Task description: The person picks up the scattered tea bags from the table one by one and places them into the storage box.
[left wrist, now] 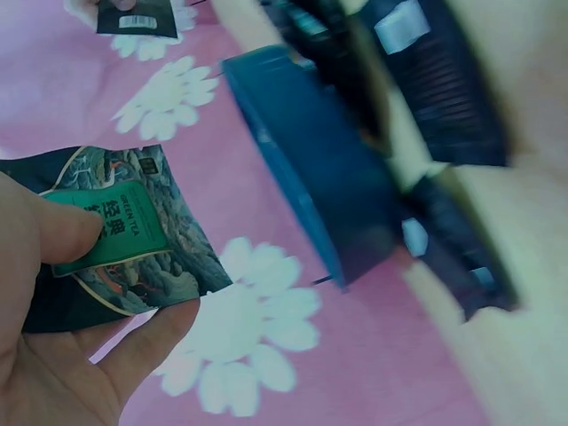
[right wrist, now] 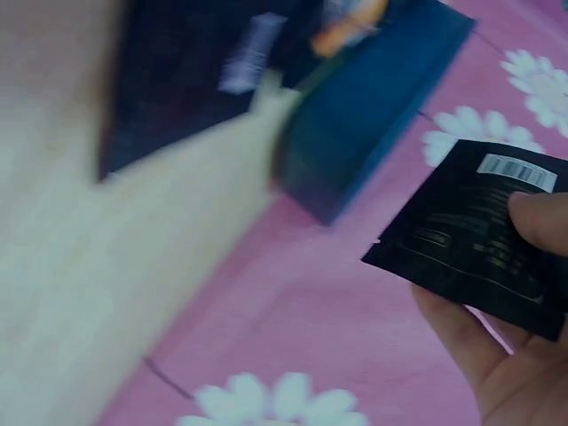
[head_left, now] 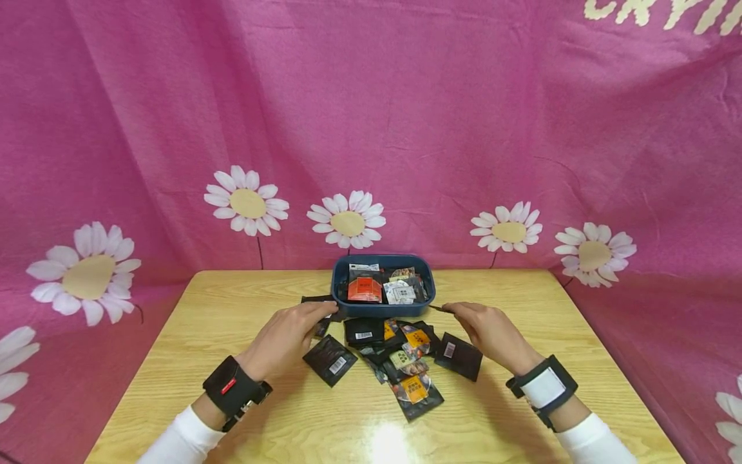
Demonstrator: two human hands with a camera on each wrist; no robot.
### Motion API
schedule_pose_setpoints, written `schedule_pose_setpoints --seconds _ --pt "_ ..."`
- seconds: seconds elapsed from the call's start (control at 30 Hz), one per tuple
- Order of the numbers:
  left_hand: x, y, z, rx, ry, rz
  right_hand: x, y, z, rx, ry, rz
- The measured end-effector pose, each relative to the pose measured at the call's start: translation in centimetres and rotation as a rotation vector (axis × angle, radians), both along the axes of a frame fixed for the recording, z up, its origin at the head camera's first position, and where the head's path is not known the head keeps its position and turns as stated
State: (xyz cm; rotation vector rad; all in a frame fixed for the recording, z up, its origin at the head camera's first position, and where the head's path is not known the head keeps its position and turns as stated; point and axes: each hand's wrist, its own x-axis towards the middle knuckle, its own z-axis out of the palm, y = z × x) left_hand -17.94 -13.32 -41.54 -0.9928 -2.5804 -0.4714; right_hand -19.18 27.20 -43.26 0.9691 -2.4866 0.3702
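My left hand pinches a green tea bag sachet between thumb and fingers, its green label showing in the left wrist view. In my right hand is a black tea bag sachet, gripped by thumb and fingers with its barcode side showing. Between the hands, at the table's back, stands a dark blue bin. Inside it are a red-labelled sachet, a white-labelled sachet and others partly hidden. Both hands are near the bin's front corners, outside it.
Several loose sachets lie overlapping on the wooden table in front of the bin. An orange-labelled sachet is nearest me. Single black sachets lie near the left and right hands. A pink daisy-patterned cloth hangs behind the table.
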Motion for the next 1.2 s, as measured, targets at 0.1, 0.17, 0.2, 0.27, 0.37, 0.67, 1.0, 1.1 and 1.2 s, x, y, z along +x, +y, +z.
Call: schedule_pose_setpoints --seconds 0.1,0.17,0.2,0.27,0.37,0.67,1.0,1.1,1.2 --pt "-1.3 0.5 1.3 0.010 0.064 -0.019 -0.7 -0.9 2.1 -0.022 0.045 0.020" --pt "-2.5 1.1 1.8 0.025 0.092 -0.032 -1.6 -1.5 3.0 -0.036 0.072 0.032" --pt "-3.2 1.4 2.0 0.030 0.100 -0.036 -2.1 -1.9 3.3 -0.037 0.078 0.034" --pt "-4.7 2.3 2.3 0.050 0.094 -0.032 -3.5 -2.7 3.8 -0.035 0.072 0.037" --pt "-7.2 3.8 2.0 0.056 0.052 -0.013 -5.8 -4.2 3.9 -0.019 0.031 0.037" --pt "-12.9 7.5 -1.5 -0.026 -0.034 0.043 -11.0 -7.4 0.8 0.003 -0.013 0.019" --pt "-13.4 7.6 -4.8 -0.221 -0.277 0.078 -10.8 -7.7 -2.5 0.170 -0.208 -0.016" --pt "-12.6 6.9 -4.6 -0.171 -0.246 0.063 -10.0 -6.9 -2.7 0.148 -0.220 -0.019" --pt "-11.2 5.8 -4.0 -0.131 -0.197 0.043 -8.8 -5.9 -2.4 0.107 -0.230 -0.022"
